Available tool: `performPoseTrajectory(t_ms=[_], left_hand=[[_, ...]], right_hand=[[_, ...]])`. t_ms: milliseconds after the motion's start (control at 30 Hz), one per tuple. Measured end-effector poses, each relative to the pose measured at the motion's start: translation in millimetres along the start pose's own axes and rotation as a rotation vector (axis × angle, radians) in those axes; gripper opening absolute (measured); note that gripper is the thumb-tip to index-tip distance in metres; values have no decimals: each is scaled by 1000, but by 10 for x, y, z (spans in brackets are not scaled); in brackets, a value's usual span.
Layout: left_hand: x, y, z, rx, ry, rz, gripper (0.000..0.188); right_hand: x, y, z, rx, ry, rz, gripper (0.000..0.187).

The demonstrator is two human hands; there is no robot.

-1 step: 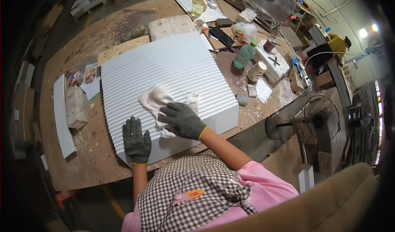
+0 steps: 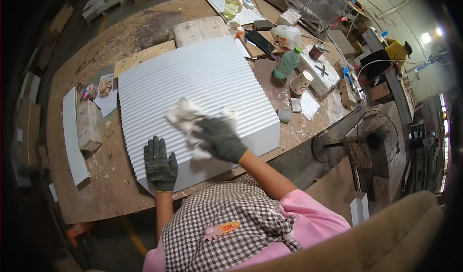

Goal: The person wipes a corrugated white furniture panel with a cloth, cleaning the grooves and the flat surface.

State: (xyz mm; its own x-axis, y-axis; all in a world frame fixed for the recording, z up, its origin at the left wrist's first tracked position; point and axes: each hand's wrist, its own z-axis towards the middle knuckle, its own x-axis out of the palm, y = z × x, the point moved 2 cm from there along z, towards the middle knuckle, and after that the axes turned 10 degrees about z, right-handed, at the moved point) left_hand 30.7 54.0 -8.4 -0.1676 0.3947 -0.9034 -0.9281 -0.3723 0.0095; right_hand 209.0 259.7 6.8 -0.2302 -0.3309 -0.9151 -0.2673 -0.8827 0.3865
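Note:
A large white ribbed panel (image 2: 193, 88), with a smooth strip along its near side, lies flat on the worktable. My left hand (image 2: 160, 166), in a dark grey knit glove, rests flat on the panel's near left part, fingers stretched out. Slightly blurred, my right hand (image 2: 219, 139) in a matching glove presses on a crumpled white cloth (image 2: 184, 115) near the middle of the ribs. Cloth sticks out on both sides of that hand; its fingertips are partly smeared.
White-splotched blocks (image 2: 200, 31) stand behind and left of the panel. To the right are a green bottle (image 2: 287, 63), a paper cup (image 2: 301, 82), a can (image 2: 316, 51) and a phone (image 2: 259, 41). A standing fan (image 2: 376, 139) is beyond the table (image 2: 111, 185). One person (image 2: 396, 52) is far right.
My right hand has shifted slightly to the right over the panel, and the cloth has bunched a little with it. My left hand stays in place.

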Motion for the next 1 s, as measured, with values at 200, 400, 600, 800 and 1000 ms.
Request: performPoseTrajectory(t_ms=[200, 400, 600, 800, 1000], left_hand=[[47, -94, 92, 8, -35, -19, 49], [31, -6, -34, -21, -21, 33, 50], [31, -57, 80, -33, 8, -17, 51], [53, -6, 12, -41, 10, -18, 52], [6, 3, -13, -52, -17, -9, 49]], right_hand=[[-591, -2151, -1493, 575, -490, 115, 34], [-1187, -1618, -568, 609, -660, 163, 36], [264, -971, 731, 393, -591, -682, 36], [55, -508, 912, 113, -191, 22, 31], [-550, -1206, 15, 84, -316, -319, 34]])
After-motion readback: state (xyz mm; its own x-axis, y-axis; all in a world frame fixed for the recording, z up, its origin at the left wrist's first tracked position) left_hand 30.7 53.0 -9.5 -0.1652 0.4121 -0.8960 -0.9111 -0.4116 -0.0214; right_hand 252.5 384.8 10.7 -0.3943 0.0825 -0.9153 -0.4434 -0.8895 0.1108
